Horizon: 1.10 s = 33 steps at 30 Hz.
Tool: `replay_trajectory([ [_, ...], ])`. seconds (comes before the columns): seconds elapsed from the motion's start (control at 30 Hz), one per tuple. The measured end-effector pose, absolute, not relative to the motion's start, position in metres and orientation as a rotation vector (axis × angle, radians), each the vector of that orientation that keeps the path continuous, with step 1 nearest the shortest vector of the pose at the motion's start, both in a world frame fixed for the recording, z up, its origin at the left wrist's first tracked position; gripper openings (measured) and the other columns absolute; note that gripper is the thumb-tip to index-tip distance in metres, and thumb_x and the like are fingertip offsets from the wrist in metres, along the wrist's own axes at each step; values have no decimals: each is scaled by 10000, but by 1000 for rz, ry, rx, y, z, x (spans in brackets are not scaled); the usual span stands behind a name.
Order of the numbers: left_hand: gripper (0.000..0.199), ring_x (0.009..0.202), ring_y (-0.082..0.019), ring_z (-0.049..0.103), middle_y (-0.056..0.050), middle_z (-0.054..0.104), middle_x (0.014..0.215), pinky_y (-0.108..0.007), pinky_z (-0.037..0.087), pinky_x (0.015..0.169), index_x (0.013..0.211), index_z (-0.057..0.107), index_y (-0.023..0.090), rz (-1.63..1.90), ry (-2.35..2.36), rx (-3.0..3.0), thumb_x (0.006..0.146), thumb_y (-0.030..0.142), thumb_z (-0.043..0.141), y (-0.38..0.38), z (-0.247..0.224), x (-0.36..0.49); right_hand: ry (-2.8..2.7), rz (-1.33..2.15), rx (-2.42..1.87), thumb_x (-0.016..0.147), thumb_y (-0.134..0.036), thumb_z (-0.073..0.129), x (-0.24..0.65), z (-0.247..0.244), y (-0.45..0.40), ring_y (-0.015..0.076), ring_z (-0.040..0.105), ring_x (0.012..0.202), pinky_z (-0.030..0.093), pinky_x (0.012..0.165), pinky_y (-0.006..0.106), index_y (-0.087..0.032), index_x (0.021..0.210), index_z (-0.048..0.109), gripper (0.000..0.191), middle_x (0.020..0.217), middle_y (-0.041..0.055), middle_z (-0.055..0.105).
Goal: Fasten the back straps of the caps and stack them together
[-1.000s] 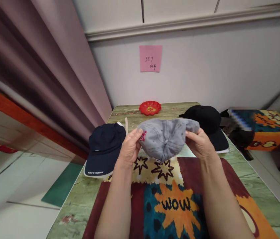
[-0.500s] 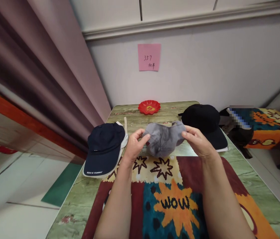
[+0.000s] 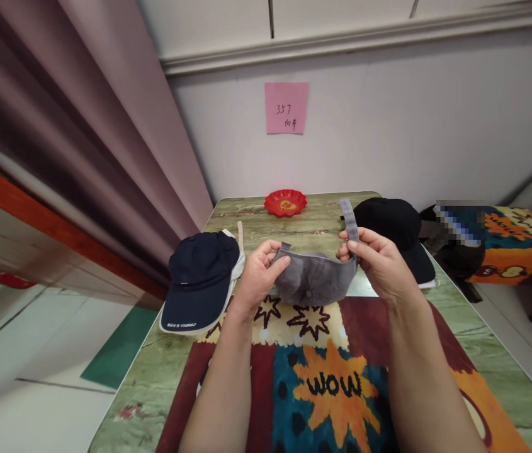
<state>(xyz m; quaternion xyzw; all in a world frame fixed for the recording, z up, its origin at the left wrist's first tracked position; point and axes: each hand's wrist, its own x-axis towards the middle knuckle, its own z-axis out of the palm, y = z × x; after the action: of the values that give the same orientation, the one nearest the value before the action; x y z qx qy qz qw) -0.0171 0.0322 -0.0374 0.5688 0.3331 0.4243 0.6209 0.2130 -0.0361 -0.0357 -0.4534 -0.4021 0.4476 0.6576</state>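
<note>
The grey cap (image 3: 315, 280) is between the two hands, above the desk (image 3: 143, 371), and its crown hangs lower than both grips. The left hand (image 3: 266, 267) pinches one edge of it; the right hand (image 3: 364, 248) pinches the other side, where a strap (image 3: 349, 217) rises upward. The navy cap (image 3: 199, 277) lies beside the left forearm, the black cap (image 3: 388, 220) behind the right hand, and the red dish (image 3: 285, 203) farther back.

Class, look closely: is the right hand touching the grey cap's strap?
Touching: the head view shows the right hand pinching the strap between thumb and fingers.
</note>
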Motion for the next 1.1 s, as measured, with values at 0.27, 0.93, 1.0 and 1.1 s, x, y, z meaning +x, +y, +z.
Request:
replay_trajectory([
  [0.27, 308, 612, -84, 518, 31, 608, 718, -181, 395, 588, 936, 618, 175, 1066, 783, 1348, 814, 420, 761, 25, -32, -9, -965, 831, -1088, 904, -469, 701, 201, -27, -40, 79, 367, 483, 467, 594, 233, -203, 891, 723, 266, 516, -70, 440],
  [0.93, 159, 713, -123, 582, -8, 642, 788, -227, 455, 682, 884, 655, 167, 1018, 758, 1703, 917, 319, 624, 9, -27, 3, -1241, 795, -1359, 799, -509, 741, 166, -20, -40, 131, 483, 629, 365, 561, 244, -159, 771, 699, 353, 672, 9, 593],
  [1.0, 101, 752, -132, 622, -15, 668, 830, -237, 478, 718, 951, 636, 176, 1054, 779, 1723, 912, 266, 610, 7, -27, 5, -1188, 819, -1345, 784, -509, 744, 165, -18, -40, 121, 449, 606, 341, 543, 243, -158, 742, 676, 360, 648, -3, 554],
  [1.1, 146, 849, -150, 664, -23, 700, 921, -259, 504, 799, 1011, 615, 194, 1088, 777, 1846, 868, 197, 643, 3, -24, 8, -1104, 846, -1336, 768, -514, 741, 164, -17, -39, 107, 400, 581, 303, 517, 239, -164, 682, 617, 381, 625, -19, 493],
])
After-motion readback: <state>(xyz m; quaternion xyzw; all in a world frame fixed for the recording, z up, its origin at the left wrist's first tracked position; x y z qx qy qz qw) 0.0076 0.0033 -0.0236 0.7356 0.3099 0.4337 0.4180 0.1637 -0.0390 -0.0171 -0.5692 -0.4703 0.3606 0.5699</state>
